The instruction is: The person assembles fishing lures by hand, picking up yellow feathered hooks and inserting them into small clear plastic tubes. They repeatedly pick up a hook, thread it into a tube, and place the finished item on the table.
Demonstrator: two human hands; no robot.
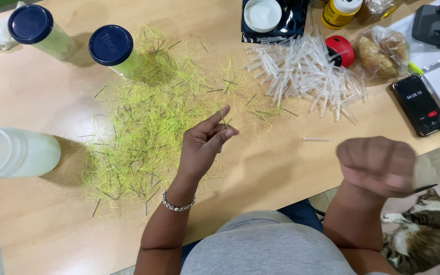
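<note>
Bare table [281, 163] lies open between the hands, right down to the near edge. Left hand [204, 142], centre frame, pinches a thin yellow-green strand [224, 119] above the scattered fibres [143, 122]. Right hand [378, 165], lower right, blurred, clenched; contents unclear. Upper left, two blue-lidded jars [113, 48] hold green stuff. Clear tubes [301, 76] piled upper right.

Right hand [377, 165] motion-blurred, grip unreadable, white jar [11, 153] cut by left edge, cat [418, 231] partly behind forearm, strand at left hand [207, 142] fingertips too fine to confirm
</note>
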